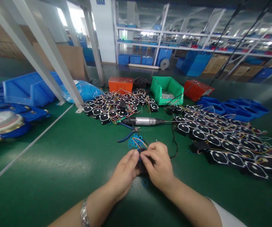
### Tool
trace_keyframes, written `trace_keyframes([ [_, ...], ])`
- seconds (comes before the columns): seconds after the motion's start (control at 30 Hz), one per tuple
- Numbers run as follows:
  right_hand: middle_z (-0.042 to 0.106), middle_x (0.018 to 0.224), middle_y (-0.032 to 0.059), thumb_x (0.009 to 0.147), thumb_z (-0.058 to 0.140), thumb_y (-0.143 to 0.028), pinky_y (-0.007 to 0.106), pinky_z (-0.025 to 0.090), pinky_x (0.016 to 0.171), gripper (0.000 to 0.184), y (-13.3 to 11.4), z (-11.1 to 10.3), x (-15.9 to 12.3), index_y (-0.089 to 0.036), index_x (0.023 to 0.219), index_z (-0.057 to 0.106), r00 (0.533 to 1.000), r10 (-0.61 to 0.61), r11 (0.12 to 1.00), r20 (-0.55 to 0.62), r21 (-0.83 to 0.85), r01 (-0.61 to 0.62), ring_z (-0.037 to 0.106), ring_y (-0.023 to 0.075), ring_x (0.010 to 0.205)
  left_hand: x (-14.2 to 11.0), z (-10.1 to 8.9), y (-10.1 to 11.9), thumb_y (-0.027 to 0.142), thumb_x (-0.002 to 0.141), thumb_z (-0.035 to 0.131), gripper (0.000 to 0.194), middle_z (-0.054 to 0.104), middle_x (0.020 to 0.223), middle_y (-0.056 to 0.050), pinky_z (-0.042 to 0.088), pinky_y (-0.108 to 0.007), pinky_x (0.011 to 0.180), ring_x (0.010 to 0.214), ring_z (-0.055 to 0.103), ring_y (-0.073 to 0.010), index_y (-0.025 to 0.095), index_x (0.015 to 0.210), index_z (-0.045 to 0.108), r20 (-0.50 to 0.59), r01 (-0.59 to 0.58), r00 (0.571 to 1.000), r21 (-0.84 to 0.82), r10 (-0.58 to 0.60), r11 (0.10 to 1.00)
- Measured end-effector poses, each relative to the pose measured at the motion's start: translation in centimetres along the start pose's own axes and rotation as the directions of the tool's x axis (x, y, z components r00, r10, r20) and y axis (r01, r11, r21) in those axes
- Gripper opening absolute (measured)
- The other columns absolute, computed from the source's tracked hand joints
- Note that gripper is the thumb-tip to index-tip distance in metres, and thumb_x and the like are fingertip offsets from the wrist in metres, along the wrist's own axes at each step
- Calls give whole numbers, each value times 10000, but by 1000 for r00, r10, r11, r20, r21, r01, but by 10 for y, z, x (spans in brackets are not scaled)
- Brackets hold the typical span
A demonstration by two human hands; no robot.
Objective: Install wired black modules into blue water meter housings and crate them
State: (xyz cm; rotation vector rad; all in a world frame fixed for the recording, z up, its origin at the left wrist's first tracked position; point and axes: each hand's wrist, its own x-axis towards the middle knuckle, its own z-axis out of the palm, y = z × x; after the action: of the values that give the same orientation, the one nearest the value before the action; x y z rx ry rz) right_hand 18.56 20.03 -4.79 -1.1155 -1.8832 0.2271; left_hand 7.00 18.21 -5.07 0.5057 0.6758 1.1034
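Observation:
My left hand (126,168) is closed around a small black wired unit (142,166), low in the middle of the view. My right hand (158,160) pinches at the top of that unit, where colored wires (138,142) come out. The fingers cover most of it, and a bit of blue shows at the fingertips. Just beyond lies a pile of small blue rings (133,141), and one loose blue ring (144,183) rests below the hands. Blue-handled cutting pliers (126,137) lie left of the pile. Behind them is a silver and black electric screwdriver (145,121).
Black wired units stand in groups at back left (112,114) and right (223,145) on the green table (62,176). A green bin (166,91) holds small metal parts. Orange boxes (120,85), blue bins (29,90) and a slanted white post (48,47) flank them.

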Motion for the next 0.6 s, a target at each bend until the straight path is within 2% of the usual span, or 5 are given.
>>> trace_keyframes([
  [0.3, 516, 806, 37, 824, 414, -204, 189, 338, 718, 217, -3, -29, 20, -139, 855, 620, 987, 33, 994, 160, -104, -17, 453, 68, 782, 22, -20, 13, 323, 732, 567, 224, 618, 667, -51, 490, -269, 499, 579, 592, -163, 108, 790, 540, -267, -71, 959, 104, 96, 992],
  [0.37, 543, 785, 23, 819, 415, -198, 170, 339, 659, 215, -4, -44, 31, -157, 823, 626, 882, 218, 962, 418, -244, -122, 482, 61, 729, 26, -24, 22, 305, 742, 551, 212, 628, 675, -68, 496, -273, 508, 597, 609, -179, 100, 794, 537, -297, -99, 947, 102, 125, 990],
  [0.43, 557, 740, 23, 799, 426, -179, 169, 320, 603, 213, -3, -56, 39, -163, 765, 636, 636, 405, 892, 657, -437, -117, 498, 68, 667, 27, -26, 29, 291, 746, 543, 199, 633, 711, -77, 508, -294, 542, 640, 617, -189, 101, 805, 536, -296, -135, 943, 73, 151, 988],
  [0.5, 561, 724, 47, 785, 418, -154, 182, 316, 584, 226, 0, -61, 42, -145, 736, 638, 449, 535, 807, 716, -591, -19, 514, 96, 654, 26, -26, 33, 276, 736, 557, 193, 635, 759, -80, 516, -308, 577, 699, 616, -194, 105, 823, 538, -268, -162, 948, 57, 172, 985],
  [0.6, 565, 789, 80, 778, 402, -125, 228, 363, 641, 233, 11, -60, 40, -128, 820, 631, 452, 619, 696, 642, -715, 63, 539, 157, 738, 22, -24, 35, 258, 709, 594, 202, 628, 772, -72, 515, -282, 569, 712, 603, -178, 105, 831, 546, -214, -160, 960, 102, 178, 982],
])
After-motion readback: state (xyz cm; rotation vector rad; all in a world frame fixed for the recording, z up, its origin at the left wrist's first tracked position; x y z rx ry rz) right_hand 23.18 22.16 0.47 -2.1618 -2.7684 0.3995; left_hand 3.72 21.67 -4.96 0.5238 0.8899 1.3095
